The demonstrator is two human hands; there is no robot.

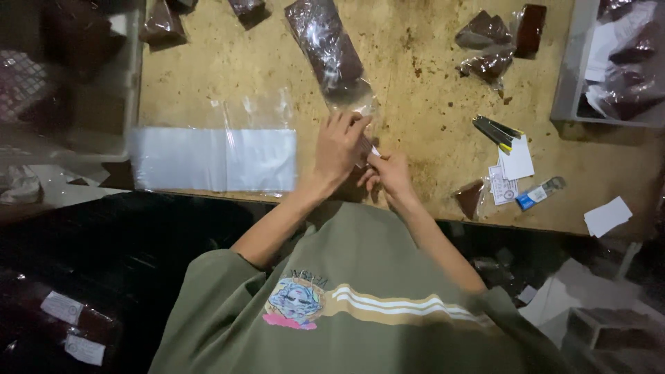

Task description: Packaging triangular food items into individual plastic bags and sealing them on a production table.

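- One worn tan table [429, 149] fills the upper view; it serves as the work surface, with everything laid within arm's reach.
- One green shirt [360, 305] with pale stripes is seen at 6 o'clock, belonging to the person wearing the camera.
- One stack of clear flat bags [215, 158] lies at 9 o'clock of the hands, kept close, seemingly as a ready supply.
- One long clear packet of dark brown blocks [329, 48] stretches from 12 o'clock down to the hands; its open lower end is held at the centre, just above the table edge.
- Two hands meet there. The left hand [339, 149] is curled over the packet's end, fingers pressed together on the plastic. The right hand [391, 173] pinches a small pale strip at the packet's mouth, held steady against the other hand.
- Three smaller dark wrapped pieces [495, 41] sit at 1 o'clock, set aside.
- One grey bin [569, 76] holding more wrapped pieces stands at 2 o'clock.
- Several white paper slips [516, 163] lie at 3 o'clock, beside one dark bundle of thin strips [495, 130].
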